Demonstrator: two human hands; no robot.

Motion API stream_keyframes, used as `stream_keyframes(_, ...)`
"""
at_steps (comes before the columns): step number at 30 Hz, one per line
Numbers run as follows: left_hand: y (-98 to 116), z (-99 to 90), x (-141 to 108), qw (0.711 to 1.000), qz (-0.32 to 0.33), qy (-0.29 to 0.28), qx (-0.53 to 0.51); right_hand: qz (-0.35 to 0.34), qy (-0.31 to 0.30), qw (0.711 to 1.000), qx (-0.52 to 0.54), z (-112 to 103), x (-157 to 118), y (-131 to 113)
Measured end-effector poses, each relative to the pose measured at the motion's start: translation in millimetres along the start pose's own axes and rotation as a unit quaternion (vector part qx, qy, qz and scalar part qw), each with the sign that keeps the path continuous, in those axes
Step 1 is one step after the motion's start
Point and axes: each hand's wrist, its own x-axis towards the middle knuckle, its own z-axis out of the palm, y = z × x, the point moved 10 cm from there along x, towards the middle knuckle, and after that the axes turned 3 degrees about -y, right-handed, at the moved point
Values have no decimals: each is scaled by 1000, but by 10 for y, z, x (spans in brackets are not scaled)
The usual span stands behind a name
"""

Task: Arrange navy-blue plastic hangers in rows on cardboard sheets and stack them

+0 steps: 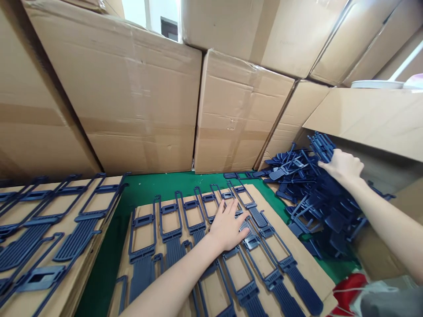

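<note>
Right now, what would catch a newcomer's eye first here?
Probably the dark blue plastic frames laid in rows on the cardboard sheet at bottom center, with the left hand spread over them. Next, at right, comes the tangled heap of similar parts, where the right hand grips a bunch. Behind it all, big taped cardboard boxes form a wall.

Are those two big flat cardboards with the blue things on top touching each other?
Apart. The head view shows a strip of green surface between the left cardboard and the middle cardboard.
</note>
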Motion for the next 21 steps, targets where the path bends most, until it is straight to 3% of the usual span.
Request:
stream_keyframes(4,-15,10,-3,1000,-2,2,-7,-52,17,998,-6,-108,-198,-277)
stream_keyframes(8,-7,2,-3,1000,-2,2,-10,-246,69,967,4,-361,-478,-1049)
stream_keyframes(12,6,-5,-11,1000,-3,-2,-10,-450,95,887,40,-517,-916,-2023)
stream_keyframes(16,14,-4,-22,1000,-4,-8,-9,-622,32,780,57,-434,-1449,-2931)
stream_keyframes(18,16,-6,-26,1000,-4,-10,-7,-678,16,734,48,-392,-1691,-3267)
stream_keyframes(21,17,-11,-27,1000,-2,-11,-7,-716,12,697,49,-388,-1916,-3630)
